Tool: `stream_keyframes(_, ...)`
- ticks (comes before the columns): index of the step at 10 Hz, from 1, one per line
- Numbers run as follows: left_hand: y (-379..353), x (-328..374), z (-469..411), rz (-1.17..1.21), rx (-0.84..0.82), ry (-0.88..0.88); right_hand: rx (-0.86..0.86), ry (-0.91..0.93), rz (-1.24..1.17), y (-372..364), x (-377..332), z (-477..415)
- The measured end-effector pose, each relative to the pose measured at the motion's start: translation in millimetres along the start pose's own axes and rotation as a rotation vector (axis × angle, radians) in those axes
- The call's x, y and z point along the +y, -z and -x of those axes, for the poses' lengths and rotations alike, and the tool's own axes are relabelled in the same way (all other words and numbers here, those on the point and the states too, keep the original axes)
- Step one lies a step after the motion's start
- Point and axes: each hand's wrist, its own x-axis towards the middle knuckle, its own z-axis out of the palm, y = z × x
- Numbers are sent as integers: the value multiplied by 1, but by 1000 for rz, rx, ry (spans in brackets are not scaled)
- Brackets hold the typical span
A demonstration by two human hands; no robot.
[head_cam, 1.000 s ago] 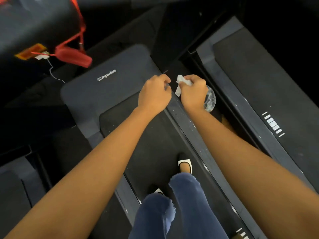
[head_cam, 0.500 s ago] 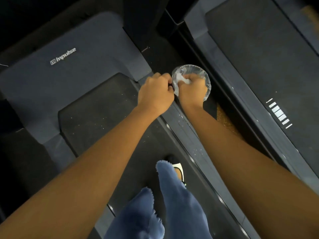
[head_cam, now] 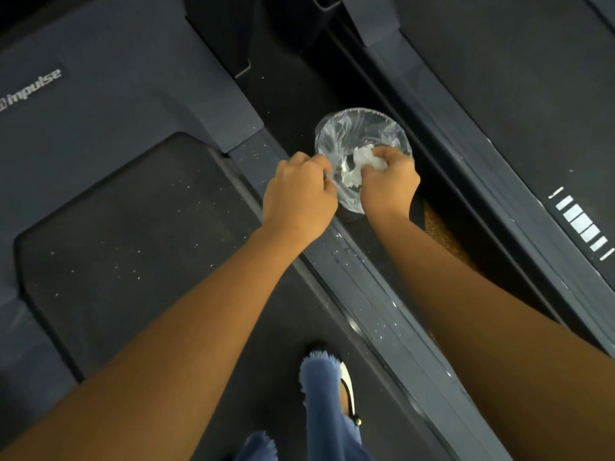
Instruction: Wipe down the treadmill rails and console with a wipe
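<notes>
One wipe (head_cam: 361, 160), white and crumpled into a wad with no readable long axis, is pinched in the curled fingers of the right hand (head_cam: 389, 184), directly over the mouth of one round bin (head_cam: 362, 128) lined with clear, creased plastic. Left hand (head_cam: 299, 194): fingers curled at the liner's near rim; whether it grips the film cannot be told. The bin stands between two treadmills, just beside one ribbed grey side rail (head_cam: 376, 294) that runs diagonally and is flecked with pale specks.
</notes>
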Motion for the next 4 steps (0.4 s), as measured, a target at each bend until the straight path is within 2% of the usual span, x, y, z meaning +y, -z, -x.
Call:
stream_keyframes(1, -18, -4, -15, -50, 1, -36, 59, -2, 50, -12, 16, -36)
stream_keyframes(2, -28, -8, -25, -54, -3, -43, 39, -50, 59, -23, 25, -68)
stream_keyframes(3, -37, -20, -32, -26, 20, -29, -90, -204, 141, -40, 53, -102)
stream_keyframes(4, -38, -26, -34, -51, 20, -17, -93, -221, 259, -48, 69, -103)
